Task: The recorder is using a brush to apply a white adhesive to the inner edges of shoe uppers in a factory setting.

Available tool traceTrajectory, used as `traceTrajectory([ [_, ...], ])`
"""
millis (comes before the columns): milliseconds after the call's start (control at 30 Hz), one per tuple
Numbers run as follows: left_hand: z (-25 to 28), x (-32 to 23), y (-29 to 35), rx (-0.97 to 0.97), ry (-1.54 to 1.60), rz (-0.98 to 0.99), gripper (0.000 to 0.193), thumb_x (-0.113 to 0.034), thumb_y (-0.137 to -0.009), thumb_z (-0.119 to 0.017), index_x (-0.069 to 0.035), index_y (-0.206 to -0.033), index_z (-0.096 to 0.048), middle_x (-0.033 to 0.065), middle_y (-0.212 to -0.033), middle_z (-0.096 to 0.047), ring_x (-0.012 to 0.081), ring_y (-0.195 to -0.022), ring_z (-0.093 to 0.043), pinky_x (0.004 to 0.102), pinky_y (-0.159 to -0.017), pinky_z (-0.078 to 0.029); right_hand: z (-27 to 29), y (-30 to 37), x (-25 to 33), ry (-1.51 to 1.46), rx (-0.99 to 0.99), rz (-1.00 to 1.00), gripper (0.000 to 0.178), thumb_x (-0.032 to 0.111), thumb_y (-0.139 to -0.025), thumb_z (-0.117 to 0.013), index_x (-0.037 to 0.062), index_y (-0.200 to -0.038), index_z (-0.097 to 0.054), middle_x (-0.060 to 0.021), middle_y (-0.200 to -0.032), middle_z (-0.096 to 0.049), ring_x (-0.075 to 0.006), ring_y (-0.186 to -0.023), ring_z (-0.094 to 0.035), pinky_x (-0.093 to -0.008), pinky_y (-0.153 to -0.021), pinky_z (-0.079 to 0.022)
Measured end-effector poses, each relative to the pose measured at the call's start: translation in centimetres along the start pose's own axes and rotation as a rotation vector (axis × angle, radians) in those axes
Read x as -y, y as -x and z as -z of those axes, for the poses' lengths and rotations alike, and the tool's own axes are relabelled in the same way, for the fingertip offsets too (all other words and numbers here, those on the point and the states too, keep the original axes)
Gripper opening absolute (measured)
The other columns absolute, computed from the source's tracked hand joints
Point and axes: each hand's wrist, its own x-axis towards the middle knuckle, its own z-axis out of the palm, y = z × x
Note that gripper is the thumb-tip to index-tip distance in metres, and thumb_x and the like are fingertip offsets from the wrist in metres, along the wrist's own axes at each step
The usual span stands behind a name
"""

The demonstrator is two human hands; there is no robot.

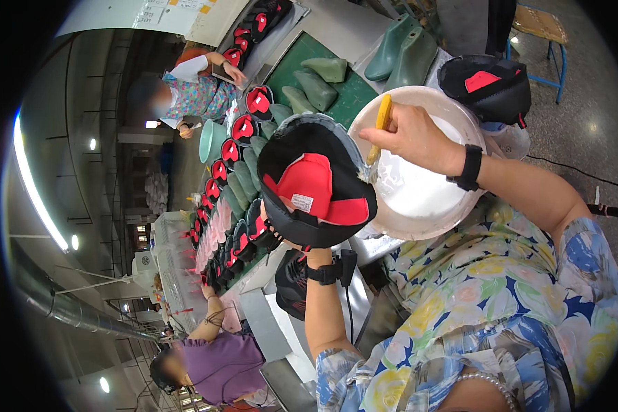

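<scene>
My left hand [292, 244] is closed on a black shoe upper [281, 161] with a red lining, holding it up from below. Most of that hand is hidden behind the upper. In my right hand [422, 137] is a brush [381, 127] with a yellow handle. Its pale bristles touch the grey-white edge of the upper on the side facing a round bucket [453, 228]. White liquid [419, 185] fills the lower part of the bucket, under my right hand.
Green shoe lasts [316, 89] lie on a green work surface [292, 58] beyond the upper. Rows of red-lined uppers [242, 129] run along the line at left. Another black upper [484, 89] sits beside the bucket. Two co-workers [223, 364] work along the line.
</scene>
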Motion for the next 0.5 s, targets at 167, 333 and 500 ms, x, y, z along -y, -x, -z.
traceTrajectory([
  [167, -1.0, -1.0, -0.5, -0.042, -0.261, -0.282, 0.052, -0.024, -0.093, -0.067, -0.001, -0.137, -0.050, 0.0134, -0.130, -0.061, 0.0260, -0.116, -0.060, 0.0392, -0.103, -0.046, -1.2, 1.9, 0.4, -0.086, -0.003, -0.021, 0.041, 0.031, -0.085, -0.074, -0.0076, -0.083, -0.063, -0.0204, -0.073, -0.068, -0.0278, -0.066, -0.069, -0.0355, -0.061, -0.052],
  [333, -1.3, -0.3, -1.2, -0.057, -0.184, -0.475, 0.055, -0.015, -0.083, -0.071, 0.002, -0.133, -0.054, 0.0144, -0.128, -0.062, 0.0275, -0.113, -0.061, 0.0368, -0.101, -0.046, -0.5, 2.8, 1.5, -0.039, 0.122, -0.064, 0.041, 0.032, -0.085, -0.074, -0.0076, -0.087, -0.063, -0.0203, -0.075, -0.069, -0.0278, -0.068, -0.070, -0.0360, -0.064, -0.053],
  [500, 4.2, 2.7, -1.9, 0.116, -0.590, -0.356, 0.043, -0.014, -0.083, -0.074, 0.001, -0.122, -0.063, 0.0120, -0.118, -0.067, 0.0247, -0.103, -0.065, 0.0362, -0.094, -0.049, 0.9, 2.4, 2.3, -0.124, 0.096, 0.171, 0.029, 0.026, -0.086, -0.077, -0.0004, -0.089, -0.064, -0.0122, -0.075, -0.069, -0.0220, -0.067, -0.067, -0.0326, -0.063, -0.051],
])
